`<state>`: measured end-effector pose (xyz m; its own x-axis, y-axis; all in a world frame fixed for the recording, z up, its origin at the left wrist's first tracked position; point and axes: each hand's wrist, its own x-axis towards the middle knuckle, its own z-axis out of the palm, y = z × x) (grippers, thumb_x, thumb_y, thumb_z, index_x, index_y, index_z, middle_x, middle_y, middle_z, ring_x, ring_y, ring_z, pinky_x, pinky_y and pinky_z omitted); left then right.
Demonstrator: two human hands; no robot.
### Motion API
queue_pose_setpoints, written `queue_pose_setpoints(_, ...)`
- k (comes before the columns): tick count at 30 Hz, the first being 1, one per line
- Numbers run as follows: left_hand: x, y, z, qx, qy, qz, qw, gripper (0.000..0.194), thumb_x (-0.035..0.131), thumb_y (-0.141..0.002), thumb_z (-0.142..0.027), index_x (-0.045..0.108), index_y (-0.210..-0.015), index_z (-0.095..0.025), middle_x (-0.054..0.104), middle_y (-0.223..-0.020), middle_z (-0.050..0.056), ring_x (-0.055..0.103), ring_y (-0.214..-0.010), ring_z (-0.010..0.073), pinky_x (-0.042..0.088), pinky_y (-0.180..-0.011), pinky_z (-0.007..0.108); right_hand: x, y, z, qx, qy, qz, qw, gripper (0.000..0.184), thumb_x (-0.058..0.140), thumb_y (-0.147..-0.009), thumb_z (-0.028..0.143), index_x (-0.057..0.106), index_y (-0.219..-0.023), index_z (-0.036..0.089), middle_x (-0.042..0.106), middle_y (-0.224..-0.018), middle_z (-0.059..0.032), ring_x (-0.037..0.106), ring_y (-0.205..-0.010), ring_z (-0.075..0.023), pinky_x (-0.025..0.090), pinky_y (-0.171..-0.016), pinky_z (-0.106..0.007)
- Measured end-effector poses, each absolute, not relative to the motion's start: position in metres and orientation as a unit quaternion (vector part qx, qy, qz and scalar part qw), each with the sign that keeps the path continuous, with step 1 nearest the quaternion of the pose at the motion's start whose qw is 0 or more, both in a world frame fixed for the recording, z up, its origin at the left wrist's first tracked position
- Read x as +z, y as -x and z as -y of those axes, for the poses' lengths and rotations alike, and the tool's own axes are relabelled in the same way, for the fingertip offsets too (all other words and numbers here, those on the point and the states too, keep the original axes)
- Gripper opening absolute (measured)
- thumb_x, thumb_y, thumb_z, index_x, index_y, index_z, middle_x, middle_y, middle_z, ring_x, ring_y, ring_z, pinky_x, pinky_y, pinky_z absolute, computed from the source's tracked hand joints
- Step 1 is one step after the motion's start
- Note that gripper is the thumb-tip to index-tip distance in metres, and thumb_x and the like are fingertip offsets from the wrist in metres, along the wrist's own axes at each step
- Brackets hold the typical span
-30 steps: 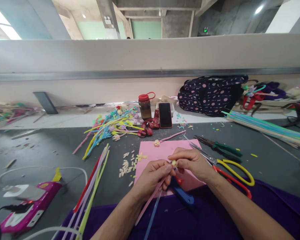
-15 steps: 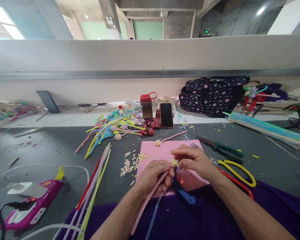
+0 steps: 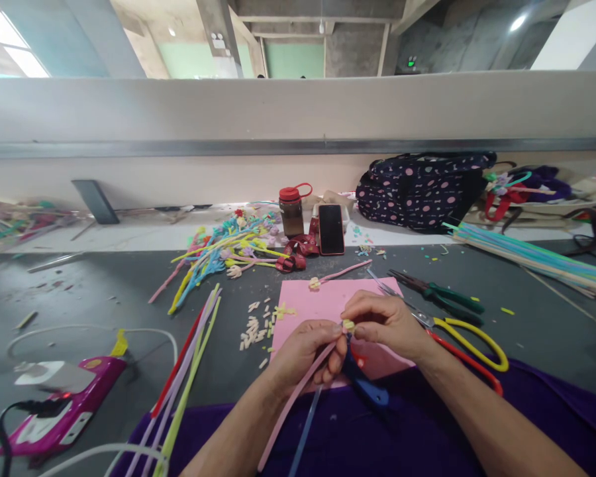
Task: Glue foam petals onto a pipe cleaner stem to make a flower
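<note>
Near the front of the pink sheet (image 3: 308,301), my left hand (image 3: 310,344) is closed on a long pink stem (image 3: 291,411) that looks like a pipe cleaner and slants down toward me. A small pale-yellow flower head (image 3: 348,325) tops the stem, just past my left fingertips. My right hand (image 3: 382,324) has its thumb and index finger at that flower head, pinching it from the right. Below the hands lies a blue-handled tool (image 3: 367,387) with a red part, its upper end partly hidden. A similar pink stem with a yellow flower (image 3: 314,283) rests at the sheet's far edge.
Small cut pieces (image 3: 251,331) lie left of the sheet. Scissors (image 3: 469,338) and green pliers (image 3: 442,296) are at the right. Loose stems (image 3: 193,358), a magenta power strip (image 3: 64,417) and its cables occupy the left. Behind stand a bottle (image 3: 291,215), a phone (image 3: 331,228) and a bag (image 3: 422,192).
My right fingers lifted slightly off the flower head, then came back onto it. The pink stem's lower end swung a little left. My left hand keeps its hold.
</note>
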<state>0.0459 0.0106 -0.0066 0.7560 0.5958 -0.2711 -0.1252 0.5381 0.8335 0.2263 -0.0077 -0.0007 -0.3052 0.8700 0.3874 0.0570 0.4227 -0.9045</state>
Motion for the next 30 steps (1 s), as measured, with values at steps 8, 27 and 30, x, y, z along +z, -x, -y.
queue_pose_setpoints(8,-0.0067,-0.0458,-0.0095,0.215,-0.432,-0.284,0.829,0.029,0.047,-0.079,-0.032,0.056,-0.060,-0.011,0.049,-0.037,-0.002,0.033,-0.026,0.0043,0.020,-0.028,0.016,0.0004,-0.2269,0.0080,0.421,0.340,0.694,0.476,0.015,0.066,-0.075,0.027,0.069,-0.087,0.019,0.062,-0.081,-0.0046,0.057,-0.076,-0.0154,0.045,-0.069,-0.028)
queue_pose_setpoints(27,-0.0093,-0.0440,-0.0103,0.177,-0.410,-0.254,0.858,0.026,0.046,-0.077,-0.030,0.052,-0.059,-0.013,0.046,-0.040,-0.002,0.031,-0.026,0.0053,0.017,-0.027,0.017,0.0007,-0.2321,0.0071,0.429,0.333,0.688,0.481,0.013,0.064,-0.077,0.025,0.071,-0.086,0.020,0.059,-0.080,-0.0041,0.056,-0.075,-0.0148,0.045,-0.069,-0.029)
queue_pose_setpoints(30,-0.0096,-0.0441,-0.0102,0.178,-0.416,-0.257,0.854,0.026,0.045,-0.077,-0.030,0.053,-0.059,-0.013,0.046,-0.039,-0.002,0.031,-0.026,0.0049,0.017,-0.027,0.017,-0.0027,-0.2321,0.0064,0.444,0.324,0.685,0.479,0.013,0.064,-0.077,0.024,0.071,-0.087,0.020,0.059,-0.082,-0.0042,0.055,-0.076,-0.0145,0.044,-0.069,-0.028)
